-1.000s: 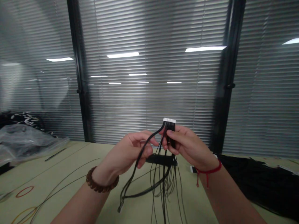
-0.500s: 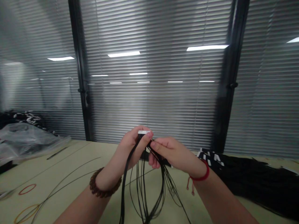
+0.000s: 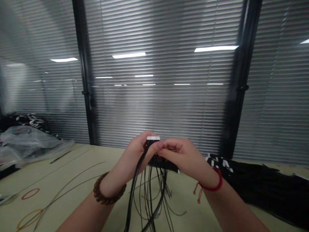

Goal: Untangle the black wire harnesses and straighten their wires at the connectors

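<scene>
My left hand [image 3: 138, 153] is closed on a white connector [image 3: 153, 138], its thumb lying across the front just below it. Several thin black wires [image 3: 136, 180] run down from the connector and hang over the table. My right hand [image 3: 182, 156] is beside it, thumb and fingertips pinched together against the left thumb, apparently on one of the black wires; the fingers cover most of that spot. Loose wire ends dangle beneath both hands.
A large bundle of black wires with white connectors [image 3: 260, 187] lies at right. On the left are a clear plastic bag [image 3: 26, 141], a red rubber band [image 3: 30, 194], a yellow rubber band [image 3: 29, 219] and loose thin wires [image 3: 65, 191]. Window blinds [image 3: 154, 80] stand behind the table [image 3: 79, 158].
The wires that spread under my right hand now hang further left, their loose ends in view. My right fingertips have closed in beside the left thumb. The connector has shifted slightly right.
</scene>
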The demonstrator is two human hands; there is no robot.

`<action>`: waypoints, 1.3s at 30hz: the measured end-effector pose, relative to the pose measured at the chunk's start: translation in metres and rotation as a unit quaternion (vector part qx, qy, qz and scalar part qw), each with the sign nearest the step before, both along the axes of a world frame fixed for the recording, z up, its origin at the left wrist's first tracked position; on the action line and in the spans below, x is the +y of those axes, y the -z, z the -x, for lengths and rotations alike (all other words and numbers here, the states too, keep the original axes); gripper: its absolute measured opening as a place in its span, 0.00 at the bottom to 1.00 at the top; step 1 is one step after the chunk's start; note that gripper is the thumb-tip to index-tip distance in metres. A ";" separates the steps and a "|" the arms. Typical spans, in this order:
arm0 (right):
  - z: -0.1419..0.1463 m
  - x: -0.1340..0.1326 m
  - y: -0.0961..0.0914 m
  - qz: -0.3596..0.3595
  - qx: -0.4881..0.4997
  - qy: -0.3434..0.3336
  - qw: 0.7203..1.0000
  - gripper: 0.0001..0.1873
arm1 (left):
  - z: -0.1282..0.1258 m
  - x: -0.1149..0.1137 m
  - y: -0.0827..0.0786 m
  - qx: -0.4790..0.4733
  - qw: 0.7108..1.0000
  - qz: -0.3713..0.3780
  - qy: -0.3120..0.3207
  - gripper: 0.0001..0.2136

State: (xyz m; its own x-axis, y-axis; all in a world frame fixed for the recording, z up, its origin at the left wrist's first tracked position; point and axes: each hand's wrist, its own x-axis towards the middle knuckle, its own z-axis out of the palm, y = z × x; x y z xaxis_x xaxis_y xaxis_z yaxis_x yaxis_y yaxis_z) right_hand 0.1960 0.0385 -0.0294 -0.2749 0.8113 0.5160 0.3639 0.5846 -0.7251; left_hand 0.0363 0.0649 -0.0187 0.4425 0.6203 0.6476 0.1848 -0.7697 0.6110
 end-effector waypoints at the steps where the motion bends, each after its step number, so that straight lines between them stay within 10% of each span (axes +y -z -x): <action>1: -0.001 -0.001 -0.001 -0.001 0.001 0.009 1.000 0.12 | 0.002 0.002 0.000 0.008 1.000 0.002 0.004 0.07; 15: -0.019 -0.007 -0.012 0.097 0.085 -0.012 0.992 0.13 | 0.016 0.004 -0.005 0.019 0.990 0.101 0.094 0.07; 39: -0.012 -0.013 -0.013 0.079 0.053 0.006 0.995 0.09 | 0.000 0.003 0.002 -0.085 0.996 0.030 0.021 0.06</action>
State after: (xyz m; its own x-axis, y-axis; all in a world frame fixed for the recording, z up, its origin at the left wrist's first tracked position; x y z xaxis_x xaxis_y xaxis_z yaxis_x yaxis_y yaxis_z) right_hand 0.2082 0.0257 -0.0160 -0.2163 0.8872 0.4074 0.2873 0.4567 -0.8420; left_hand 0.0362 0.0680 -0.0203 0.3561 0.6440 0.6772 0.0445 -0.7355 0.6761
